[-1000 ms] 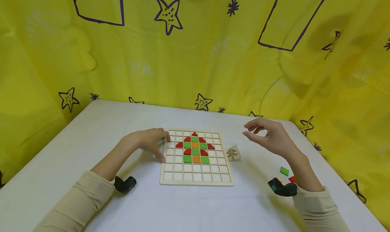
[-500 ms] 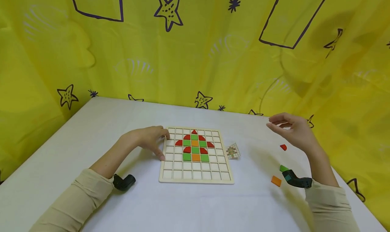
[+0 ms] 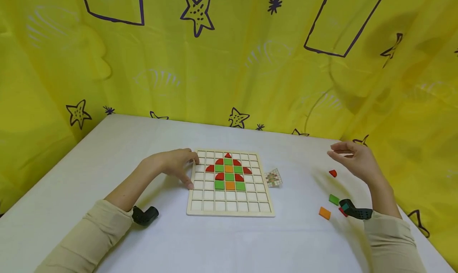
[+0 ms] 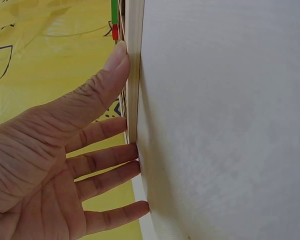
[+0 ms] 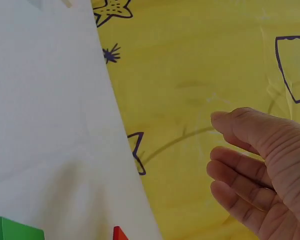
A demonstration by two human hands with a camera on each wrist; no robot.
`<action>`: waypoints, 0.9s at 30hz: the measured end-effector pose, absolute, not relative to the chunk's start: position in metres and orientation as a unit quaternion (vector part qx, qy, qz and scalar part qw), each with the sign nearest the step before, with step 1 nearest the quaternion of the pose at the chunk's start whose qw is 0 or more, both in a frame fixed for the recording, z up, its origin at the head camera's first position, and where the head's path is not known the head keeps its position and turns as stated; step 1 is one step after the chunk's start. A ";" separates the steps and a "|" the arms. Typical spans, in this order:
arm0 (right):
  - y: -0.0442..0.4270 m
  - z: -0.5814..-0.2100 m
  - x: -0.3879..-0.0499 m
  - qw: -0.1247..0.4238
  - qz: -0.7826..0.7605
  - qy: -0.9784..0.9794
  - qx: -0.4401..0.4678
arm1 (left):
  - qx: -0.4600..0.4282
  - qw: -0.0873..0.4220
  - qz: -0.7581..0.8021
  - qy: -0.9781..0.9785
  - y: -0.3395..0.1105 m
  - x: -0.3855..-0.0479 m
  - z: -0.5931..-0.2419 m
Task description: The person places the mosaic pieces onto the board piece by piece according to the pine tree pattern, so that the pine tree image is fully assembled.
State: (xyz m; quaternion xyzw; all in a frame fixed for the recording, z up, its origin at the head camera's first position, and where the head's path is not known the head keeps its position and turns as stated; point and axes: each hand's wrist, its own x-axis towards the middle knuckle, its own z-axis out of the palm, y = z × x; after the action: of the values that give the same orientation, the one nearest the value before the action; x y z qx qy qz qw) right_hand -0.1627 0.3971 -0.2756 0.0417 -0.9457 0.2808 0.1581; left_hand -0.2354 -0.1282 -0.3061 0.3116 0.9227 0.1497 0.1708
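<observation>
A square wooden grid board lies on the table. Red, green and orange tiles form a tree-like pattern in its upper and middle cells. My left hand rests at the board's left edge; in the left wrist view the thumb touches the rim and the fingers stay fairly straight along it. Above the table's right side hovers my right hand, fingers loosely bent, with nothing between them. Near it lie a red piece, a green tile, an orange tile and another red piece, partly behind the wrist camera.
A small card with a printed grid pattern lies against the board's right side. A white cloth covers the table. Behind it hangs a yellow curtain with drawn stars and frames.
My right hand has moved right, away from the board, uncovering the loose pieces at the right. The left hand stays at the board's edge.
</observation>
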 end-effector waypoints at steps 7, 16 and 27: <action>0.414 -0.292 -0.166 0.134 0.286 -0.949 0.016 | 0.315 0.168 0.147 0.922 -0.129 -0.237 -0.307; 0.434 -0.308 -0.164 0.089 0.281 -0.955 -0.009 | 0.306 0.174 0.155 0.923 -0.130 -0.235 -0.308; 0.448 -0.330 -0.167 0.015 0.263 -0.965 0.000 | 0.312 0.175 0.152 0.921 -0.128 -0.238 -0.309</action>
State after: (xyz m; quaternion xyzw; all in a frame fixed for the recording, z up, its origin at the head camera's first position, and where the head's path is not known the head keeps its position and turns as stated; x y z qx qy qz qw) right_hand -0.1669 0.4478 -0.3299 0.0001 -0.9646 0.2632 0.0149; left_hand -0.2379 -0.1284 -0.3088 0.3123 0.9214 0.1517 0.1748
